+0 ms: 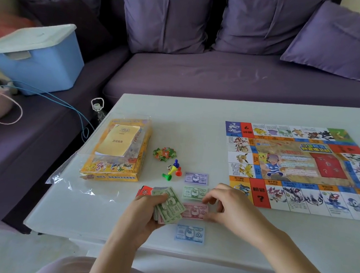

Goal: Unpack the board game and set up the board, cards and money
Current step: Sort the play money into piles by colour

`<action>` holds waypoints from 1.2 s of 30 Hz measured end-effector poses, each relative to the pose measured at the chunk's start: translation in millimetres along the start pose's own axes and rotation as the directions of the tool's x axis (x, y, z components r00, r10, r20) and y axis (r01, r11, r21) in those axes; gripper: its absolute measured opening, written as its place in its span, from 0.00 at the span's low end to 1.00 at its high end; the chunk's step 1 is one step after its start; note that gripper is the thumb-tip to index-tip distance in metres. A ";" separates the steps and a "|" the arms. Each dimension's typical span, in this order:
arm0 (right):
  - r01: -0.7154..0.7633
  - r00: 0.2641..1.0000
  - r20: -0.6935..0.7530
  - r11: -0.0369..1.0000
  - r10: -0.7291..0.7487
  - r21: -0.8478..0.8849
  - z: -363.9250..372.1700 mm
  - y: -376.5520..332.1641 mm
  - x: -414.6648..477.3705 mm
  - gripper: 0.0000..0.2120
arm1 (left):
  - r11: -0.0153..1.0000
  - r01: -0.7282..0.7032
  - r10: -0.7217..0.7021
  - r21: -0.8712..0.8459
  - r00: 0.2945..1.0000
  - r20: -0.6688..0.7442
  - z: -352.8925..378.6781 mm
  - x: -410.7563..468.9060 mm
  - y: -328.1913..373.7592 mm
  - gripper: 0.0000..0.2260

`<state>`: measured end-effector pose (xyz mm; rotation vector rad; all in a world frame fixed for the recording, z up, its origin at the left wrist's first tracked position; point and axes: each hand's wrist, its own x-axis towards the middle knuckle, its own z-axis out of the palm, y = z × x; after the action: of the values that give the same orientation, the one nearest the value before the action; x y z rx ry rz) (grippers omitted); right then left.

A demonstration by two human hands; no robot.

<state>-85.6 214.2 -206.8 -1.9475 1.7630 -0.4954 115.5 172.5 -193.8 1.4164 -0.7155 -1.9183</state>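
Starting at nine o'clock of the white table (199, 120), the yellow game box (115, 164) is lying flat inside its clear bag with a rule booklet (121, 140) on top. Just at its three o'clock, a heap of star tokens (164, 154) and a few pawns (173, 170) are sitting loose. Below them, the left hand (147, 210) is gripping a fanned wad of notes (170, 206), with red cards (144, 192) peeking out at its eleven o'clock. The person is sorting money by value. A column is forming from twelve to six o'clock: a purple note (196, 178), a green note (194, 192), a pink note (194, 211) and a blue note (190, 233), each just apart from the next. The right hand (231, 207) is curling over the pink note's right end, seemingly pinching it between thumb and fingertips to lay it down. The board (304, 167) is lying unfolded at two o'clock, its near corner just beside that hand. The next move is probably calling for the right hand to peel one note off the wad and match it to its pile without dragging its neighbours. The table's near edge is running close under the blue note, while open room is lying at six o'clock of the board and at twelve o'clock beyond the tokens.
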 end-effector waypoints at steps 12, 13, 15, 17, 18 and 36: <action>-0.009 0.995 -0.096 0.999 0.013 0.045 -1.2 -8.4 -5.5 0.13 | 1.000 -0.025 0.025 0.011 1.000 -0.015 -0.9 -0.5 0.8 0.08; 0.005 0.986 -0.164 0.998 0.006 0.066 -3.4 -12.4 -7.5 0.11 | 0.999 -0.048 0.048 0.006 0.999 -0.006 -0.8 -1.1 2.1 0.09; 0.053 0.951 -0.308 0.990 -0.009 0.133 -9.3 -22.1 -10.6 0.07 | 0.993 -0.103 0.103 -0.056 0.995 -0.004 1.9 -3.1 4.4 0.09; 0.087 0.924 -0.383 0.973 0.001 0.213 -14.3 -32.7 -10.8 0.05 | 0.977 -0.173 0.172 -0.121 0.985 -0.020 6.3 -6.2 6.1 0.06; 0.088 0.921 -0.389 0.963 0.019 0.256 -15.8 -37.5 -9.8 0.05 | 0.967 -0.218 0.218 -0.132 0.976 -0.011 9.9 -8.9 7.0 0.04; -0.064 0.885 -0.218 0.571 0.411 0.818 -2.2 -47.2 -7.9 0.06 | 0.921 -0.273 0.346 -0.279 0.901 0.262 31.5 -17.8 -6.3 0.17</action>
<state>-48.8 225.1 -178.2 -0.9721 1.5528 -1.3745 87.9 191.7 -179.0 0.8089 -0.7743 -1.9079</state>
